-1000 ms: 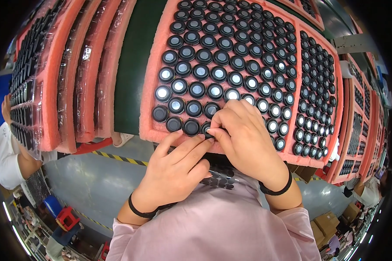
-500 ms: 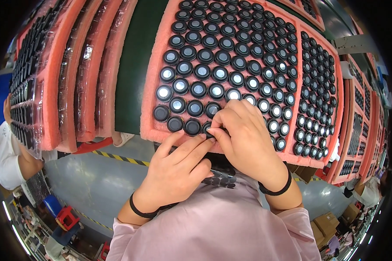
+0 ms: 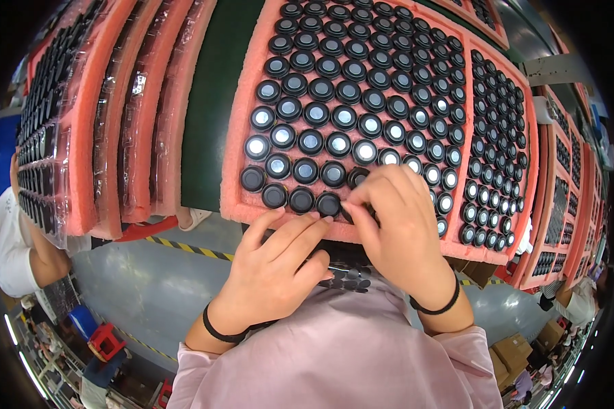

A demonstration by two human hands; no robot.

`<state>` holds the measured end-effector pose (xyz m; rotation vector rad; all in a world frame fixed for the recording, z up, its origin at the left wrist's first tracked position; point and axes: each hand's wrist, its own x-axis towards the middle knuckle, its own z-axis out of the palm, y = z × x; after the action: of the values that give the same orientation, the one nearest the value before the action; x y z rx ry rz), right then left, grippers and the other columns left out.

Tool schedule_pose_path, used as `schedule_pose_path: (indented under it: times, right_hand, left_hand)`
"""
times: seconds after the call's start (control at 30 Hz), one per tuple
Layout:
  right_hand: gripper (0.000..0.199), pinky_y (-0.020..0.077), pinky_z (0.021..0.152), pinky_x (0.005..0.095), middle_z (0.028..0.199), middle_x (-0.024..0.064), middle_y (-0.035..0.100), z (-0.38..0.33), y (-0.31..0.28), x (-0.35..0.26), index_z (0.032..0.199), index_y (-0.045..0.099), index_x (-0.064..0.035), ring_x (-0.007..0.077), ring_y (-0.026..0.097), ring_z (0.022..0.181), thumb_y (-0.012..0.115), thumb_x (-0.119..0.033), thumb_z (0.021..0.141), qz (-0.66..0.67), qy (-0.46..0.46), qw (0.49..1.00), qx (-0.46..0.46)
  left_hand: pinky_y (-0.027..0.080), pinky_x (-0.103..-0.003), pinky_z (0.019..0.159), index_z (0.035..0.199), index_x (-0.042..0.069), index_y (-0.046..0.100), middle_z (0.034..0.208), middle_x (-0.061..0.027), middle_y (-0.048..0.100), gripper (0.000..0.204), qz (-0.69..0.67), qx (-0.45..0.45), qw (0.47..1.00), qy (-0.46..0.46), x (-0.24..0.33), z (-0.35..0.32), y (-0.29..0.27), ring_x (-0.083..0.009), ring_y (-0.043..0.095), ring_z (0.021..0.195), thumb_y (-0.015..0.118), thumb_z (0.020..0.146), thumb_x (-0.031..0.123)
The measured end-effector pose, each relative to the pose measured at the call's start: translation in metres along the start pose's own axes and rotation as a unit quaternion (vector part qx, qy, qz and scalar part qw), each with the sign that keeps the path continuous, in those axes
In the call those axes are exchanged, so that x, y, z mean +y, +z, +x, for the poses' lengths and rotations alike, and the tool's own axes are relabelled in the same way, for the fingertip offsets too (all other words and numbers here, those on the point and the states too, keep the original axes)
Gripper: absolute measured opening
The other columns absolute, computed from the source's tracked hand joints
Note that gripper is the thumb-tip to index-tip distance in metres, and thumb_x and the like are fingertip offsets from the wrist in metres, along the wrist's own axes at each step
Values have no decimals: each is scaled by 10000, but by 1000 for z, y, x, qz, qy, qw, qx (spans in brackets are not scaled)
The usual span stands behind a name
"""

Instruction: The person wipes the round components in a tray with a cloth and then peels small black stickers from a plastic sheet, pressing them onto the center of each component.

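Round black parts (image 3: 338,144), many with a silver or grey disc on top, stand in rows in a pink foam tray (image 3: 233,184). Several in the front row, such as a plain black-topped part (image 3: 301,199), show no silver disc. My left hand (image 3: 273,269) lies at the tray's front edge, fingers stretched out and tips beside these parts. By its thumb is a sheet of black round pieces (image 3: 351,279), partly hidden. Thumb and forefinger of my right hand (image 3: 402,232) are pinched together over the front row; whatever they hold is hidden.
To the left, pink foam trays (image 3: 82,150) with clear plastic stand on edge beside a dark green surface (image 3: 208,116). More foam trays (image 3: 551,204) of parts are at the right. Another person's arm (image 3: 44,262) shows at far left. Cardboard boxes (image 3: 508,351) are at lower right.
My right hand has shifted a little to the right along the front row, uncovering a plain black-topped part beside my left fingertips. My left hand has hardly moved.
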<state>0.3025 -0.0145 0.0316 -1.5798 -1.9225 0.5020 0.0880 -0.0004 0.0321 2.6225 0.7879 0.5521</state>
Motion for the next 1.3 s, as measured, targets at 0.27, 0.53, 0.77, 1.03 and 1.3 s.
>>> schedule_pose_path:
  times: [0.27, 0.53, 0.77, 1.03, 1.3]
  right_hand:
    - [345, 477, 761, 395, 966, 99, 657, -36, -36, -7, 986, 669, -40, 292, 625, 867, 868, -89, 709, 166, -4, 980, -106]
    - [359, 490, 749, 405, 988, 80, 635, -48, -24, -4, 1003, 675, -62, 291, 612, 883, 875, -146, 717, 164, -9, 982, -94]
    - [343, 471, 797, 410, 1006, 73, 630, -37, -39, -6, 985, 664, -68, 295, 601, 947, 865, -138, 715, 191, -2, 976, -100]
    - [345, 437, 795, 403, 944, 74, 631, -36, -35, -10, 948, 652, -72, 292, 598, 877, 871, -89, 682, 131, -33, 988, -77]
    - [323, 431, 776, 407, 913, 69, 609, -39, -32, -13, 913, 637, -76, 288, 589, 875, 852, -55, 672, 136, -29, 987, -82]
  left_hand:
    - [462, -432, 926, 920, 112, 676, 1026, -47, 697, 293, 18, 10, 1000, -1, 4, -3, -10, -215, 653, 935, 659, 906, 404]
    - [492, -402, 804, 953, 103, 688, 915, -21, 680, 238, 5, 10, 1000, 8, 13, 13, -9, -214, 653, 850, 698, 889, 333]
    - [511, -344, 680, 943, 92, 693, 903, -25, 679, 200, 20, -38, 999, 5, 19, 12, -15, -213, 668, 796, 732, 783, 204]
    - [521, -331, 663, 979, 83, 687, 914, -33, 696, 252, 33, 5, 999, 32, 19, 15, -10, -214, 684, 791, 730, 749, 176]
    - [521, -336, 641, 1017, 73, 696, 893, -33, 708, 282, -13, 11, 1000, -1, 21, 11, -11, -212, 690, 766, 770, 769, 185]
